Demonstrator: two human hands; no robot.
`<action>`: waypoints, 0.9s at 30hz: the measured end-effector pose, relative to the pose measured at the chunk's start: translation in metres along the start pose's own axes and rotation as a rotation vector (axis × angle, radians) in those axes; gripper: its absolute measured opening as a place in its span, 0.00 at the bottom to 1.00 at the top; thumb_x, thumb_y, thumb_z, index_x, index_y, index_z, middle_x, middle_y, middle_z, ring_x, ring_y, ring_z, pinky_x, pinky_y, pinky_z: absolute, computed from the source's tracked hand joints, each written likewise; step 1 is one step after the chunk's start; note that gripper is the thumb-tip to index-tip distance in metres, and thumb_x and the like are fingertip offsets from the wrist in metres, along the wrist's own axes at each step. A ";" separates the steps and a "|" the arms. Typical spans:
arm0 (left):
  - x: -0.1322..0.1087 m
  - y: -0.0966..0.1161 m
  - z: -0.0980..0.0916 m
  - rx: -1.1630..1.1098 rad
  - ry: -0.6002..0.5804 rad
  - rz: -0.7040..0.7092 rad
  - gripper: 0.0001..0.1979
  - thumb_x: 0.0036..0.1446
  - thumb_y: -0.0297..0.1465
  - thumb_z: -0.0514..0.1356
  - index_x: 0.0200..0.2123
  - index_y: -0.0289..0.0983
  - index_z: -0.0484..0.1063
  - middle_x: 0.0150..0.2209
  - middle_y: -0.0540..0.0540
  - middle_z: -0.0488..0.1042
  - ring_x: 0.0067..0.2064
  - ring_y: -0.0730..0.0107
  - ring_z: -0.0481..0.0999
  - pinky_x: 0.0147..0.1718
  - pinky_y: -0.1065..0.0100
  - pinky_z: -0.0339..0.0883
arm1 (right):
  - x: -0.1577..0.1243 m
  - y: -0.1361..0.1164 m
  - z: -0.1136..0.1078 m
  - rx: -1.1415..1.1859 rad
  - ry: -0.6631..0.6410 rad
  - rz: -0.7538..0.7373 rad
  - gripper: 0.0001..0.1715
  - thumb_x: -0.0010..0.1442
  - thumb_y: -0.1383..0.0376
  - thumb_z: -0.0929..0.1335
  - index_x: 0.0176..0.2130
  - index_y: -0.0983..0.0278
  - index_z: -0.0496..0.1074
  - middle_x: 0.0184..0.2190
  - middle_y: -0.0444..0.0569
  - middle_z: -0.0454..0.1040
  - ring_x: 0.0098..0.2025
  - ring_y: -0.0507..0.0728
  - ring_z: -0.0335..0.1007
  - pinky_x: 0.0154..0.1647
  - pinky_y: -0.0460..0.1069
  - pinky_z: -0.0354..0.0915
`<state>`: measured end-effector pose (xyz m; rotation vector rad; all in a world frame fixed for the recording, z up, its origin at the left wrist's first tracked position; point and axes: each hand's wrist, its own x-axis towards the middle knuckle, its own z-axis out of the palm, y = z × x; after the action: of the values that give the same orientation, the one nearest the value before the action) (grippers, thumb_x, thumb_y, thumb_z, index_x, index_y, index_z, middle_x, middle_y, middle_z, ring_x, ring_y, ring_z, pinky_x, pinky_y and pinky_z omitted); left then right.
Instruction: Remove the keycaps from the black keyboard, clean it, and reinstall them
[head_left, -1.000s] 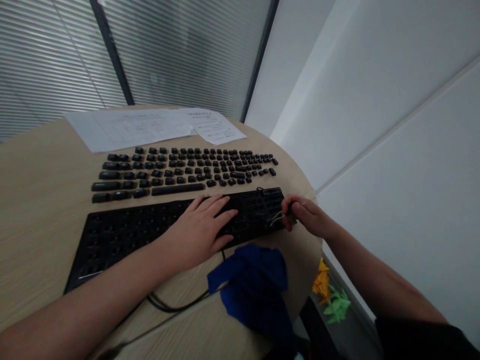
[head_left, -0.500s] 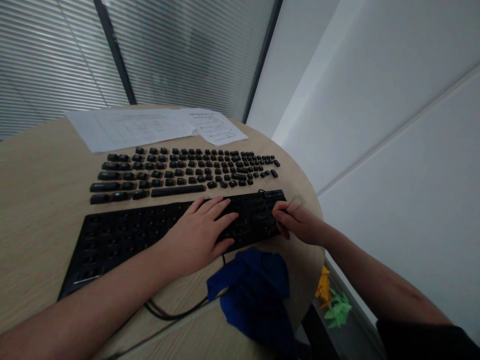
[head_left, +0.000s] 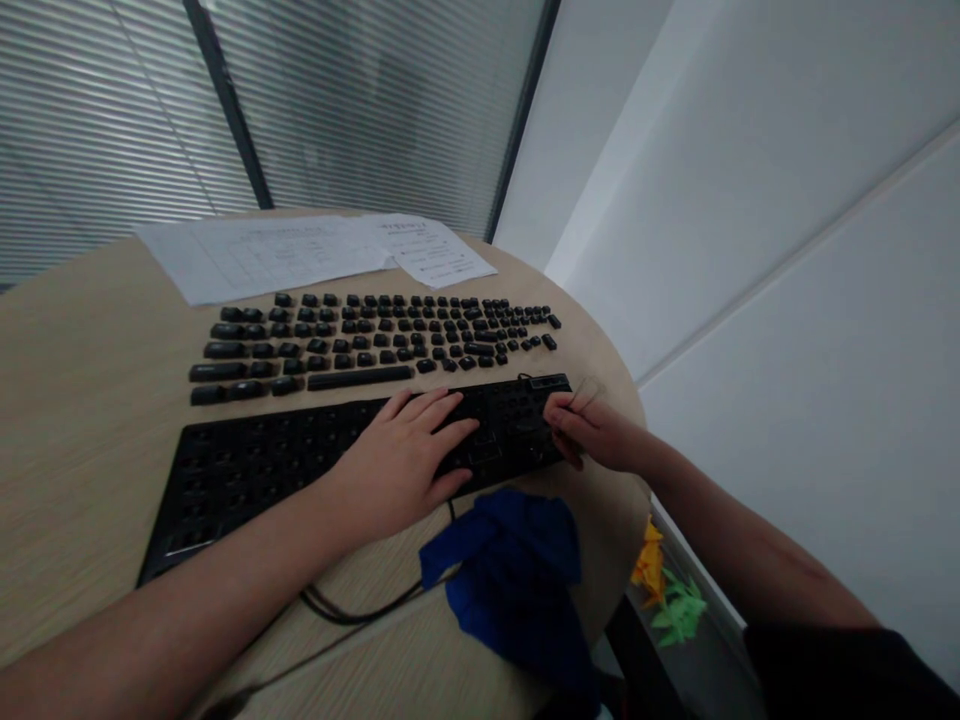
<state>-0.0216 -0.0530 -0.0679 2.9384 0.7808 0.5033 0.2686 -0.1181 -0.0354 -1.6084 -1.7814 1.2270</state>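
A black keyboard point(head_left: 262, 470) stripped of most or all of its keycaps lies slanted on the round wooden table. Across its middle rests my left hand point(head_left: 405, 455), flat with fingers spread and holding nothing. My right hand point(head_left: 585, 428) is closed in a pinch at the number-pad end of the keyboard, round a thin wire keycap puller point(head_left: 589, 390). Only a faint, blurred wire loop of it sticks out above the fingers; its other end is hidden. Beyond the keyboard, loose black keycaps point(head_left: 360, 342) stand in rows, with a long space bar point(head_left: 360, 378) in the nearest row.
A crumpled blue cloth point(head_left: 514, 580) lies at the near table edge, beside the keyboard's black cable point(head_left: 352, 618). Printed papers point(head_left: 277, 255) lie at the back. A white wall point(head_left: 750, 200) stands close on the right. Orange point(head_left: 651, 565) and green folded paper pieces point(head_left: 681, 608) sit below the table.
The view has shifted slightly, and the keyboard and keycaps appear a little further right. My left hand stays flat on the keyboard; my right hand keeps its pinch with a small movement.
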 end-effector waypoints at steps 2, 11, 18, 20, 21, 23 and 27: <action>0.000 0.000 0.000 0.006 0.000 0.003 0.25 0.64 0.41 0.63 0.62 0.39 0.74 0.67 0.32 0.69 0.68 0.41 0.67 0.66 0.41 0.57 | -0.001 0.002 0.002 -0.044 -0.005 -0.016 0.15 0.72 0.55 0.60 0.34 0.59 0.60 0.19 0.38 0.68 0.19 0.51 0.62 0.23 0.45 0.58; 0.000 -0.001 0.004 0.008 0.002 0.004 0.25 0.65 0.41 0.63 0.62 0.39 0.73 0.68 0.32 0.68 0.69 0.41 0.66 0.66 0.40 0.56 | -0.022 0.008 0.025 -0.366 0.186 -0.318 0.11 0.69 0.64 0.61 0.32 0.59 0.62 0.23 0.40 0.65 0.24 0.51 0.60 0.28 0.47 0.55; -0.001 -0.001 0.003 -0.004 0.001 0.007 0.26 0.64 0.41 0.63 0.62 0.39 0.73 0.68 0.31 0.67 0.69 0.40 0.66 0.66 0.39 0.57 | -0.020 0.015 0.025 -0.289 0.278 -0.337 0.14 0.69 0.65 0.61 0.30 0.59 0.61 0.21 0.40 0.64 0.23 0.51 0.59 0.27 0.47 0.55; -0.001 -0.001 0.003 -0.004 0.006 0.012 0.26 0.64 0.41 0.63 0.62 0.39 0.73 0.68 0.31 0.68 0.69 0.40 0.66 0.66 0.39 0.56 | -0.020 0.018 0.026 -0.241 0.295 -0.309 0.14 0.69 0.65 0.61 0.29 0.59 0.61 0.20 0.39 0.64 0.23 0.51 0.59 0.27 0.47 0.56; -0.001 -0.001 0.004 -0.006 0.009 0.012 0.26 0.64 0.41 0.63 0.62 0.39 0.73 0.68 0.31 0.68 0.69 0.40 0.66 0.66 0.39 0.56 | -0.019 0.020 0.027 -0.214 0.304 -0.297 0.14 0.69 0.64 0.61 0.29 0.59 0.61 0.19 0.39 0.65 0.22 0.51 0.59 0.26 0.47 0.56; -0.001 -0.002 0.004 -0.014 0.012 0.008 0.26 0.64 0.42 0.63 0.62 0.39 0.74 0.68 0.32 0.68 0.69 0.40 0.66 0.66 0.40 0.56 | -0.019 0.024 0.028 -0.145 0.323 -0.281 0.15 0.69 0.63 0.61 0.29 0.59 0.62 0.19 0.39 0.65 0.21 0.51 0.59 0.25 0.46 0.56; 0.000 -0.002 0.003 -0.021 -0.001 0.001 0.26 0.65 0.42 0.62 0.62 0.40 0.74 0.68 0.32 0.68 0.68 0.40 0.66 0.66 0.40 0.56 | -0.016 0.032 0.033 0.067 0.390 -0.223 0.18 0.70 0.57 0.62 0.28 0.59 0.62 0.17 0.39 0.64 0.19 0.50 0.58 0.21 0.46 0.55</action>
<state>-0.0217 -0.0515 -0.0706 2.9203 0.7687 0.5070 0.2632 -0.1463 -0.0749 -1.4468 -1.6003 0.7988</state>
